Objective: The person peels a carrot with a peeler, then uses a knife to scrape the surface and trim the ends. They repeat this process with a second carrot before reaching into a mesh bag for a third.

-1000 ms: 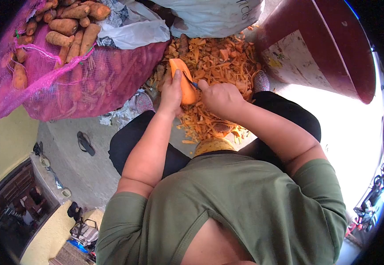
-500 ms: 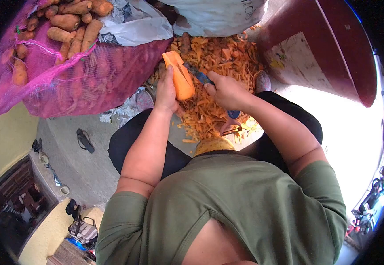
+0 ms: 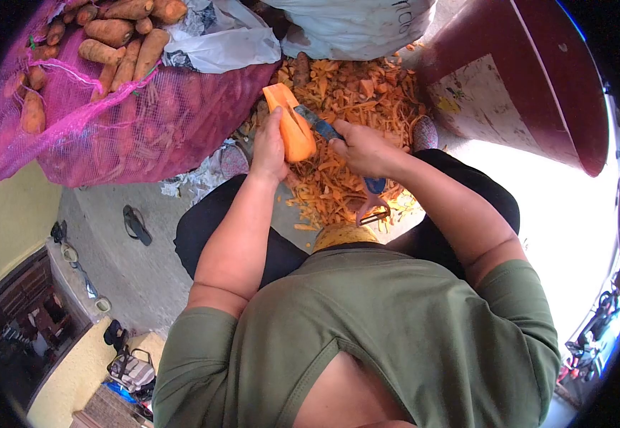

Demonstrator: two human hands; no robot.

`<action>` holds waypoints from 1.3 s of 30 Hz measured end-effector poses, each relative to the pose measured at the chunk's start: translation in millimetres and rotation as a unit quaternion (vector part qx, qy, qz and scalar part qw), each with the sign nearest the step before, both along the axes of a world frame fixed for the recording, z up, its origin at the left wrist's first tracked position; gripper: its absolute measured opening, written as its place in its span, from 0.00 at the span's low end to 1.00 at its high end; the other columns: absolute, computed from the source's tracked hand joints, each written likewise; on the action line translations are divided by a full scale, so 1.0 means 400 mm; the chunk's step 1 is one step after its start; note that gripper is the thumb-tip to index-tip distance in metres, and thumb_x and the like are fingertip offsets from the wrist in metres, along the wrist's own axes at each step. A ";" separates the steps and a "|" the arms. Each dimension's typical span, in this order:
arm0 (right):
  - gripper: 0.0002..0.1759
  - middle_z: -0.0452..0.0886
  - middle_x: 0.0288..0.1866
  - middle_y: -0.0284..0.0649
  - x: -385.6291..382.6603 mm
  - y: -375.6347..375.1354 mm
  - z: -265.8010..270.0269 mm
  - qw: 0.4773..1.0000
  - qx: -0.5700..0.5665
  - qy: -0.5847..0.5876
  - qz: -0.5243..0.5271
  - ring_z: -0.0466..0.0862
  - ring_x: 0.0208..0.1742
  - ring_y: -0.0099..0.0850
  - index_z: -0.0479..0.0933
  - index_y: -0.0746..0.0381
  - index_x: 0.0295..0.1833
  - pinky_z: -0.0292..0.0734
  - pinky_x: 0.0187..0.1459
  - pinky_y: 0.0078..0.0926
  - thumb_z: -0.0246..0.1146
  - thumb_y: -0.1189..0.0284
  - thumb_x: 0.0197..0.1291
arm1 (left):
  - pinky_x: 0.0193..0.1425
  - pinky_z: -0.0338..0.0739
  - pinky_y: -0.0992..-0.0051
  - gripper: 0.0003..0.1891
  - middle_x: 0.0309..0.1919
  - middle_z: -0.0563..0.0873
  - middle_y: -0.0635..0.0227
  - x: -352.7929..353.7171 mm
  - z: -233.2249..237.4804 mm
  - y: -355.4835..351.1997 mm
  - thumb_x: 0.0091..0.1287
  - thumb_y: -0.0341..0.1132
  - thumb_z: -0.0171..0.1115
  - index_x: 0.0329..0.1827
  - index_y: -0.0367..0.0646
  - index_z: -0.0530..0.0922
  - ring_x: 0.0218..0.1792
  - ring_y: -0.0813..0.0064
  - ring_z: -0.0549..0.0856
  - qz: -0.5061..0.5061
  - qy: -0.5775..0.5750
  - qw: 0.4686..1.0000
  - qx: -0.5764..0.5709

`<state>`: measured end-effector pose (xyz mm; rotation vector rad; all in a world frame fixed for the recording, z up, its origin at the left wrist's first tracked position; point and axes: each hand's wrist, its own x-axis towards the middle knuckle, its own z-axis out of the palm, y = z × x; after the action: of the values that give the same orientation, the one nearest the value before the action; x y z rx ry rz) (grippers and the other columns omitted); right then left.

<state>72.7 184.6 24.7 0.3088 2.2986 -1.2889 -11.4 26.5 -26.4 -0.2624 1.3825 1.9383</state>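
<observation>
My left hand (image 3: pixel 270 148) is wrapped round a large peeled orange carrot (image 3: pixel 296 135) that has a dark slit along its upper side. In my right hand (image 3: pixel 367 148) is a knife (image 3: pixel 317 124), its dark bluish blade slanting up and left, with the tip at the carrot's slit. Below the right hand a blue handle end (image 3: pixel 375 185) shows, and close under it is a pinkish peeler (image 3: pixel 373 212) with a metal blade. Orange peelings (image 3: pixel 346 189) lie heaped on the floor beneath both hands.
A pink mesh sack (image 3: pixel 160 128) of unpeeled carrots (image 3: pixel 107 32) stands at the left. White plastic sacks (image 3: pixel 356 28) are at the back, and a large dark red tub (image 3: pixel 460 50) is on the right. Far left on the floor is a slipper (image 3: pixel 136 226).
The knife blade has turned slightly and shows more of its flat side, its tip still at the carrot. The peeler below has swung a little. The left hand keeps its hold.
</observation>
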 end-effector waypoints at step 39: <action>0.15 0.68 0.15 0.33 -0.033 0.011 -0.067 0.964 -0.236 -0.067 -0.103 0.69 0.16 0.22 0.68 0.62 0.26 0.64 0.19 0.21 0.48 0.64 0.62 | 0.42 0.69 0.77 0.20 0.38 0.77 0.64 0.045 0.002 0.023 0.66 0.47 0.46 0.48 0.37 0.68 0.38 0.77 0.75 -0.090 0.256 0.947 -0.171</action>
<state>59.6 189.2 -2.0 0.4578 1.8104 -1.8084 6.6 35.6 -25.7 0.2223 2.0067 1.6678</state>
